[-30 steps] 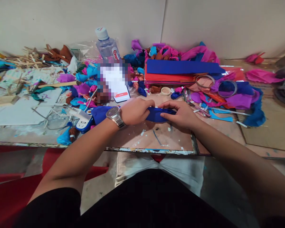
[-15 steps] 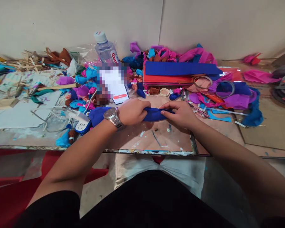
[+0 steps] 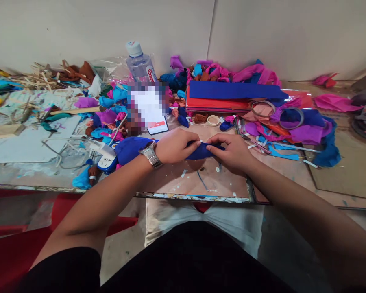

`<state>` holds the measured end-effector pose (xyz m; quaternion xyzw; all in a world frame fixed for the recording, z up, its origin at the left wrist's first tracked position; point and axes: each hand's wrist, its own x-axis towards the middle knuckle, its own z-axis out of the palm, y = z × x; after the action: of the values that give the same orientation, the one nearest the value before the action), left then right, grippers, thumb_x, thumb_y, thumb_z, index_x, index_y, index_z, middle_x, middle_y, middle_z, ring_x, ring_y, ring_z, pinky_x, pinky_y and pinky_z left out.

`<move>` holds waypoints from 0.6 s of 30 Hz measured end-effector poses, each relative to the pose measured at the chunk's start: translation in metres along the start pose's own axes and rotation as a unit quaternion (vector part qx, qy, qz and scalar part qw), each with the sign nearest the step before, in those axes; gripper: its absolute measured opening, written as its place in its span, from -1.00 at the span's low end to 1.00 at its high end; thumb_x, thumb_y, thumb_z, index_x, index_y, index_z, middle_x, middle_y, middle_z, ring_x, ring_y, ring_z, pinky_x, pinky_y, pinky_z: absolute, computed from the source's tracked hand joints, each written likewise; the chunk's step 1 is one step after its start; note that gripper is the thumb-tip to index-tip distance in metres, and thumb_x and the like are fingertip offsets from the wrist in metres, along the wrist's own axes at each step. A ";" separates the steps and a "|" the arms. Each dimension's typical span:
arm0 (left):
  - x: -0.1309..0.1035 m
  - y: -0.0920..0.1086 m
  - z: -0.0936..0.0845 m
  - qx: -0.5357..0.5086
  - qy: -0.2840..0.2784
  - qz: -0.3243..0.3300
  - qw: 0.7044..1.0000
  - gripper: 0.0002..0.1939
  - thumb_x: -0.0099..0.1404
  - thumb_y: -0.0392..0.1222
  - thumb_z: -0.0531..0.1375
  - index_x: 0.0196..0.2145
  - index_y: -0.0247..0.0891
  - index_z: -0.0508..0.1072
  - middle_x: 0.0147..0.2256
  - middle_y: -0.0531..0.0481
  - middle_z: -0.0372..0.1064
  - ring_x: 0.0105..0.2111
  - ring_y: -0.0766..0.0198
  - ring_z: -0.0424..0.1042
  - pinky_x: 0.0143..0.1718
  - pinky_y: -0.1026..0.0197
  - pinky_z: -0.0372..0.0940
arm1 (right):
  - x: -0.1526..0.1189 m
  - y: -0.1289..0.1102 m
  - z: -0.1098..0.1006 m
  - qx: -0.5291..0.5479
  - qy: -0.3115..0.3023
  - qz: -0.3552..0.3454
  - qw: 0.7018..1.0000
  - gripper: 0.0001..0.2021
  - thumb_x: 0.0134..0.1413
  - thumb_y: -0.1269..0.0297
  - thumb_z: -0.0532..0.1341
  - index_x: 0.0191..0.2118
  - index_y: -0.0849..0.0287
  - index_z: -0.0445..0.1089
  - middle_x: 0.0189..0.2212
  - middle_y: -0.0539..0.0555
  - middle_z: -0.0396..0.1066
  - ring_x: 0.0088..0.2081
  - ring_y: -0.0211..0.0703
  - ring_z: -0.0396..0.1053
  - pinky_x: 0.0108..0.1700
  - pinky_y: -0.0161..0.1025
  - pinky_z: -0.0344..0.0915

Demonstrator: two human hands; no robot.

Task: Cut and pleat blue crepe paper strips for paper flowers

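A strip of dark blue crepe paper (image 3: 201,152) is stretched between my two hands above the worktable (image 3: 219,179). My left hand (image 3: 175,146), with a metal watch (image 3: 151,154) on its wrist, pinches the strip's upper edge between thumb and forefinger. Just to the right, my right hand (image 3: 232,151) pinches the same edge, its fingertips close to those of the left. More of the blue paper trails leftward behind my left wrist, beside a power strip (image 3: 107,162). Part of the strip is covered by my fingers.
Behind my hands lie a phone (image 3: 157,126), a water bottle (image 3: 140,65) and stacked blue paper sheets (image 3: 236,89). Crumpled colourful paper surrounds them. Tape rolls (image 3: 291,118) lie at right, wood sticks (image 3: 41,79) far left. The table's front edge (image 3: 195,198) is near my body.
My left hand has shifted right along the paper, and its thumb now meets the forefinger on the upper edge. The fingertips of both hands are closer together. The view has shifted slightly.
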<state>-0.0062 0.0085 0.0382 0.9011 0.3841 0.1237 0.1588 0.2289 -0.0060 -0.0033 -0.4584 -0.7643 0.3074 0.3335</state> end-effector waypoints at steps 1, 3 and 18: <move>0.000 0.000 0.000 -0.015 -0.002 0.000 1.000 -0.61 0.48 -0.09 0.02 -0.31 -0.30 0.58 -0.44 -0.07 0.49 -0.46 0.29 0.38 -0.35 0.20 0.15 | 0.000 0.000 0.000 0.000 0.002 -0.002 1.000 -0.85 0.14 0.23 0.32 -0.22 0.14 0.62 -0.31 0.05 0.62 -0.30 -0.10 0.49 -0.19 -0.19 0.36; -0.001 0.000 -0.001 -0.044 -0.006 0.005 0.999 -0.63 0.47 -0.09 0.04 -0.26 -0.30 0.60 -0.39 -0.06 0.53 -0.44 0.30 0.39 -0.35 0.22 0.17 | -0.001 -0.002 0.000 0.002 0.002 -0.005 1.000 -0.84 0.15 0.23 0.32 -0.21 0.14 0.61 -0.30 0.05 0.63 -0.29 -0.10 0.49 -0.18 -0.19 0.37; 0.003 -0.008 0.001 -0.209 -0.106 -0.027 0.972 -0.66 0.41 -0.04 0.10 -0.26 -0.32 0.59 -0.49 0.08 0.33 -0.49 0.36 0.17 -0.42 0.26 0.08 | -0.007 -0.006 0.004 0.003 0.028 -0.041 0.999 -0.86 0.15 0.23 0.33 -0.20 0.11 0.59 -0.29 0.04 0.62 -0.26 -0.08 0.53 -0.11 -0.17 0.40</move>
<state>-0.0088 0.0155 0.0350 0.8451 0.3549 0.1010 0.3869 0.2254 -0.0155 -0.0029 -0.4345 -0.7718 0.2826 0.3682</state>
